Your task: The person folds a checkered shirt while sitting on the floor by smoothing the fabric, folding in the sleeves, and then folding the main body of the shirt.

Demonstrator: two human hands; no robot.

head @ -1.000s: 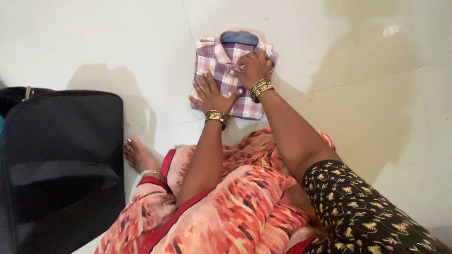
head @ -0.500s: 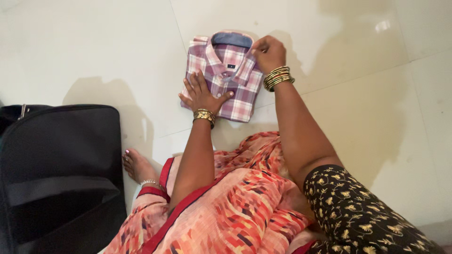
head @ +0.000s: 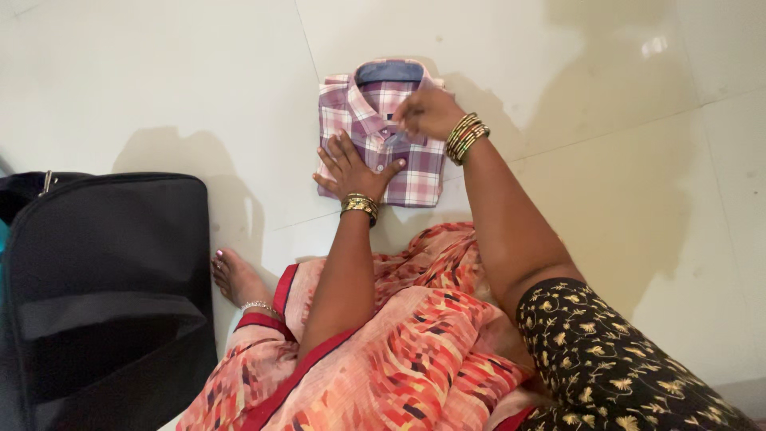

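Note:
A folded pink and white plaid shirt [head: 355, 112] with a blue inner collar lies on the white tiled floor in front of me. My left hand [head: 355, 168] rests flat on its lower part, fingers spread. My right hand [head: 427, 112] hovers over the shirt's right collar area with its fingers curled together; whether it pinches the fabric is unclear. Both wrists carry gold bangles.
A black soft suitcase [head: 104, 287] lies open at the left. My bare foot [head: 235, 275] with an anklet sits beside it. My lap is covered by orange and red patterned cloth [head: 407, 343]. The white tiled floor [head: 622, 160] extends to the right.
My right hand went from the shirt's front up to the right collar, then came back slightly toward the middle. My left hand stayed pressed on the lower part.

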